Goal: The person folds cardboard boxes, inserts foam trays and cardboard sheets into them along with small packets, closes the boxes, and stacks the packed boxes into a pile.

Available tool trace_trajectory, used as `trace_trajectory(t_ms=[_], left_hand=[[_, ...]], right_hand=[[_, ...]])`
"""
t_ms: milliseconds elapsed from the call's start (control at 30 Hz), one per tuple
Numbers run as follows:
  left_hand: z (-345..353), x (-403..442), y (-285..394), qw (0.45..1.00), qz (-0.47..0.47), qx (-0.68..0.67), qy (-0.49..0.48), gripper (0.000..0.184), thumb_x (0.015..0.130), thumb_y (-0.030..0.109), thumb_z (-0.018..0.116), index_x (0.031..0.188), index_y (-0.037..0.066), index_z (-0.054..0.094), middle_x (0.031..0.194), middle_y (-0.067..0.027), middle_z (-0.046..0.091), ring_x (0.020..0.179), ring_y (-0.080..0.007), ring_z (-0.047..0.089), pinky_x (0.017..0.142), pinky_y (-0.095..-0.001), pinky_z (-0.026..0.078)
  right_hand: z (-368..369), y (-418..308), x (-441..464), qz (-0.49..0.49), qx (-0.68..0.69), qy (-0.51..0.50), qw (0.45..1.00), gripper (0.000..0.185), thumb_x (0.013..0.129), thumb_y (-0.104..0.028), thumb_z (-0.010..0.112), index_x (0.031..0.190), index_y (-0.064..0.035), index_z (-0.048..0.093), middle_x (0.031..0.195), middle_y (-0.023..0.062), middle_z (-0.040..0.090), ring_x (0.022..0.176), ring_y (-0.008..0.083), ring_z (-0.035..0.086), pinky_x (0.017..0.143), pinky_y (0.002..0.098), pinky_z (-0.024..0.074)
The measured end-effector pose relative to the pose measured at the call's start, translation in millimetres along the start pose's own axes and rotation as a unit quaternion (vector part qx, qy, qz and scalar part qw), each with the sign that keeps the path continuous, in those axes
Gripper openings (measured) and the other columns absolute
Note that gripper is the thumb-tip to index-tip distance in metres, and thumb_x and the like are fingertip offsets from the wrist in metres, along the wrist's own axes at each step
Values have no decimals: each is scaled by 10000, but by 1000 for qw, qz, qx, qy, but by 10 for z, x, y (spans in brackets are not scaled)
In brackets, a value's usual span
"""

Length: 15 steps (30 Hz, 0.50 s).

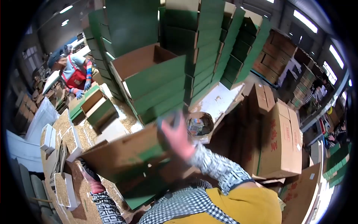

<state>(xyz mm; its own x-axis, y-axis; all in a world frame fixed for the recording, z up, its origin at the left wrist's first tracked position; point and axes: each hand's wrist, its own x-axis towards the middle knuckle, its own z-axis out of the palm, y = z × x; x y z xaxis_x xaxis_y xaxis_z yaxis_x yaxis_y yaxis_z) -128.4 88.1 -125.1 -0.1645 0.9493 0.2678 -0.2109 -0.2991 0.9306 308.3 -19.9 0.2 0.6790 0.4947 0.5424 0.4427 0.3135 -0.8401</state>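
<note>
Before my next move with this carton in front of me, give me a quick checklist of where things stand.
1. Left hand at the carton's left end: ok.
2. Right hand gripping the carton: cannot tell, it is blurred.
3. Co-worker clear of this carton: ok, at a separate box across the table.
4. Worktable free of loose bits: not ok, shavings are scattered over it.
5. Carton's bottom securely closed: cannot tell from this view.
</note>
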Motion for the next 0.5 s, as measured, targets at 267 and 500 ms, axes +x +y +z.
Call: trace_trajectory(t_ms=[267,500], left_hand=[[1955,-1147,1424,782,118,270,-550,540,617,272,784,1115,108,659,1256,-158,565,1236,-335,468,1072,-487,312],[1548,-1300,960,962,-76,236,-118,654,795,179,656,1367,8,389,1319,-135,492,1193,-239,481,1019,-329,374]], right_hand=[[-127,-135,207,-258,-319,-362,837,798,735,-210,697,1405,-31,301,1321,227,395,1180,329,420,1072,431,274],[-840,113,361,-237,103,-623,738,858,740,-235,752,1462,-183,290,1521,109,248,1370,412,236,1104,586,171]])
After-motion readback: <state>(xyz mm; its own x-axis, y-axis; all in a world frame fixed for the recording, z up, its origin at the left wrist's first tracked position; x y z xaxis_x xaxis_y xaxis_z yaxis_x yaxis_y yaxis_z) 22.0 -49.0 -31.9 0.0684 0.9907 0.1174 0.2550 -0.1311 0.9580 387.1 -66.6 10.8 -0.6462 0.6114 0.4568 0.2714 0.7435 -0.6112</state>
